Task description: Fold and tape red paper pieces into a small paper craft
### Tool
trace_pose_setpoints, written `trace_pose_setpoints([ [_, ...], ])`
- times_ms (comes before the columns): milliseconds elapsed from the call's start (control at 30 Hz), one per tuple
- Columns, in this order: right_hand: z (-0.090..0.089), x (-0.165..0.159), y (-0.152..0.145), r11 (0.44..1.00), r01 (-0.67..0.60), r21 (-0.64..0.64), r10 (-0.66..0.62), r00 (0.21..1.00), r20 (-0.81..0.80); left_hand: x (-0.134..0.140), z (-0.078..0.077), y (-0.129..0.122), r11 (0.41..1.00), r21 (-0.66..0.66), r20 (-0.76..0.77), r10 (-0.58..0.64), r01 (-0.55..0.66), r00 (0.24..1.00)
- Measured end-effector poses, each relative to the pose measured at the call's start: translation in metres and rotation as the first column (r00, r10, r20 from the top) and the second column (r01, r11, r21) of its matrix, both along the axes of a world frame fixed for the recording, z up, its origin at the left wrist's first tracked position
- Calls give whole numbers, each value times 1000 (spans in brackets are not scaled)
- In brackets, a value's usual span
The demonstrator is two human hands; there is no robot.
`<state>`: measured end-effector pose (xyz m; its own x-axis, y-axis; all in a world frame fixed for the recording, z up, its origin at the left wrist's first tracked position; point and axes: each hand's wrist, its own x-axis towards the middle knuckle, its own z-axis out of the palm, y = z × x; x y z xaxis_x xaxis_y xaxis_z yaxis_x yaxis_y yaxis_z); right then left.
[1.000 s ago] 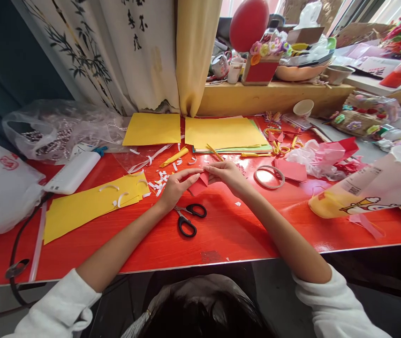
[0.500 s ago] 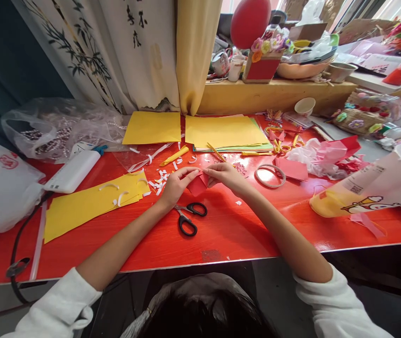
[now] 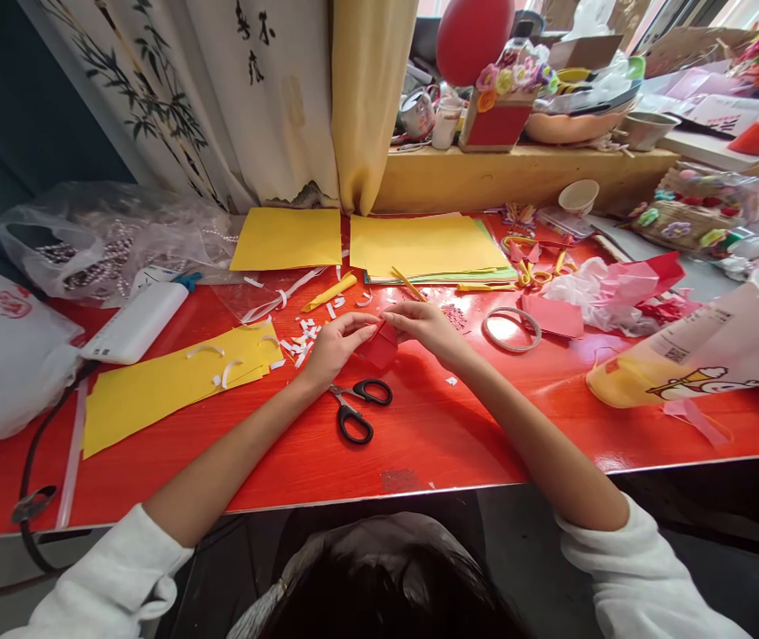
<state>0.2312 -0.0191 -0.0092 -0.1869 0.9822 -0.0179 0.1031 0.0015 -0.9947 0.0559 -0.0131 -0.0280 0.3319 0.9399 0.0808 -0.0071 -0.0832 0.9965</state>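
Note:
A small folded piece of red paper (image 3: 380, 349) is held between both hands above the red table (image 3: 459, 435). My left hand (image 3: 337, 348) pinches its left edge, thumb and fingers closed. On the other side my right hand (image 3: 427, 328) grips the upper right corner with fingertips together; part of the paper is hidden behind the fingers. Black-handled scissors (image 3: 360, 410) lie just below the hands, handles to the right. White paper scraps (image 3: 300, 344) are scattered left of the paper, and a rolled yellow paper (image 3: 331, 293) lies behind my left hand.
Yellow sheets (image 3: 425, 244) are stacked at the back, and yellow strips (image 3: 172, 382) lie at left. A tape roll (image 3: 512, 329) and red paper squares (image 3: 552, 316) are right of my hands. A tilted plastic cup (image 3: 699, 346) stands at far right, a white bag (image 3: 6, 355) at far left.
The red paper has tilted a little and shifted slightly right between the fingers. My right fingers have moved slightly left along its top edge. Both hands keep hold of it.

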Motion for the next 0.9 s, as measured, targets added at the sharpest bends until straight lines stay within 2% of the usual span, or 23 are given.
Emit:
trace_pose_setpoints([
  [100, 6, 1, -1, 994, -42, -105, 34, 996, -81, 0, 0, 1, 999, 11, -6, 46, -46, 999],
  [167, 8, 1, -1, 990, -55, -129, 42, 994, -99, 1, 0, 1, 999, -1, -6, 53, -53, 999],
  [400, 6, 0, -2, 998, -6, -65, 0, 996, -90, 0, -2, 2, 1000, 12, -9, 16, -16, 1000],
  [767, 10, -3, -3, 983, 22, -184, -44, 992, -116, 0, -5, 3, 997, 59, -21, 46, -45, 999],
  [900, 7, -3, -3, 991, 0, -136, -14, 994, -106, 0, -6, 3, 998, 57, -25, 37, -36, 999],
])
